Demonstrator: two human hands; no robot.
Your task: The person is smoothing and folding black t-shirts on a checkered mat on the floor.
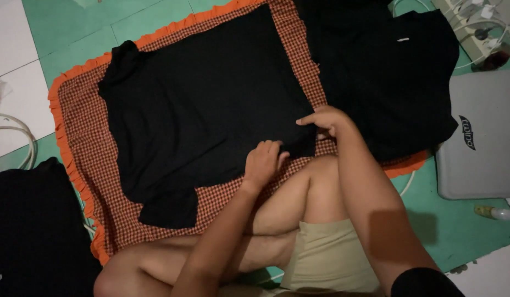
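Note:
A black T-shirt (200, 104) lies spread flat on a red checked cloth with an orange frill (79, 143). My left hand (263, 162) rests palm down on the shirt's near hem, fingers together. My right hand (323, 121) pinches the hem's right corner, index finger pointing left along the edge. My bent bare legs sit just below both hands.
A pile of black garments (392, 71) lies on the cloth's right end. Another black garment (29, 220) is at the lower left. A grey laptop (480, 137) sits right, a power strip with white cables (475, 25) above it, a small bottle (494, 213) below.

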